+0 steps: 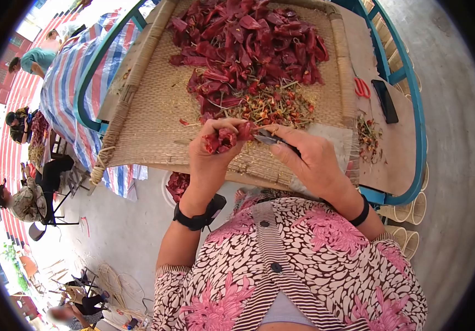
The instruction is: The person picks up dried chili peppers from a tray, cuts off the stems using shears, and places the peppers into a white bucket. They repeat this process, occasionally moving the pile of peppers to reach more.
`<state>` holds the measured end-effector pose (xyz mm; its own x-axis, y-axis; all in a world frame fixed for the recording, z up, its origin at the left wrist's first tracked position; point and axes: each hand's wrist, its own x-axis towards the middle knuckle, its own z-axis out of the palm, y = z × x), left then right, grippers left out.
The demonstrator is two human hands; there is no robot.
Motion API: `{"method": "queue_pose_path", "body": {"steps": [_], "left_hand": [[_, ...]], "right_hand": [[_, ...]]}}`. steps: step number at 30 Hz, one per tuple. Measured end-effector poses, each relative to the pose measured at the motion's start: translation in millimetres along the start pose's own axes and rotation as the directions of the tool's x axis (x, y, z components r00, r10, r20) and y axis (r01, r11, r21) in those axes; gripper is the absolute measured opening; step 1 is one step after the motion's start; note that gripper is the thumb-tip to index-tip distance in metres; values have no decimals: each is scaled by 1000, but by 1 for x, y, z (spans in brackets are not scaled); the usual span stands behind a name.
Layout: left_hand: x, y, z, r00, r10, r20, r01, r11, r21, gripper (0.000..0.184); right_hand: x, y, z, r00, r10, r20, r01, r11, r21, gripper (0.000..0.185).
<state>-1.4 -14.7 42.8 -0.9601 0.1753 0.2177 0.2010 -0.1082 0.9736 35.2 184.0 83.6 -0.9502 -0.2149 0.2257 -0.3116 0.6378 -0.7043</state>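
Note:
My left hand (207,160) is closed around a few dried red chillies (225,140), one of them pointing toward my other hand. In my right hand (317,160) is a small cutting tool (270,139) with a grey blade; its handle is mostly covered by my fingers. The blade's tip meets the stem end of that chilli. Both hands are above the near edge of a woven tray (155,121). Beyond them lies a big heap of dried red chillies (248,44), with a smaller pile of cut stems and caps (279,105) in front of it.
Red-handled scissors (362,88) and a black phone (385,102) lie right of the tray, near stem scraps (369,138). A blue metal frame (414,165) borders the board. Below left stands a basin of chillies (177,186). Several people sit or bend at far left.

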Motion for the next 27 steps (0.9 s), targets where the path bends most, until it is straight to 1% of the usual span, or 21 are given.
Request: {"method": "queue_pose_path", "body": {"steps": [1, 4, 7, 10, 13, 16, 19, 22, 23, 25, 27], "left_hand": [[0, -1, 0, 1000, 9, 3, -9, 1000, -11, 22], [-1, 0, -1, 998, 57, 12, -58, 996, 67, 21], [-3, 5, 3, 996, 91, -18, -85, 972, 217, 22], [-6, 2, 8, 985, 172, -30, -162, 965, 207, 24], [-9, -7, 8, 981, 192, -2, -188, 961, 204, 27], [-10, -10, 11, 981, 195, -12, -189, 961, 202, 29], [-13, -13, 16, 983, 176, -55, -168, 979, 114, 31], [-14, -15, 23, 980, 175, -92, -166, 981, 97, 27], [-15, -19, 24, 983, 143, -115, -139, 989, 41, 25], [-16, -27, 27, 985, 76, -156, -89, 993, -77, 22], [-16, -26, 30, 982, -18, -187, -21, 979, -205, 19]], "right_hand": [[0, -2, -2, 1000, 7, 13, -7, 1000, -7, 35], [-1, -2, -7, 999, -14, 45, 17, 998, -58, 36], [-1, -4, -9, 998, -12, 54, 16, 997, -81, 36], [-2, -6, -12, 997, 5, 76, 1, 997, -83, 35], [-5, -9, -10, 997, 27, 72, -16, 990, -141, 34], [-9, -3, 1, 1000, 21, 5, -21, 998, -53, 32], [-9, 2, 9, 984, 169, 53, -173, 982, 82, 32], [-8, 3, 10, 936, 306, 172, -348, 870, 349, 32], [-9, 4, 13, 925, 322, 202, -380, 800, 464, 31], [-12, 8, 20, 901, 343, 265, -429, 617, 660, 31], [-10, 9, 14, 855, 330, 400, -507, 377, 775, 30]]}}
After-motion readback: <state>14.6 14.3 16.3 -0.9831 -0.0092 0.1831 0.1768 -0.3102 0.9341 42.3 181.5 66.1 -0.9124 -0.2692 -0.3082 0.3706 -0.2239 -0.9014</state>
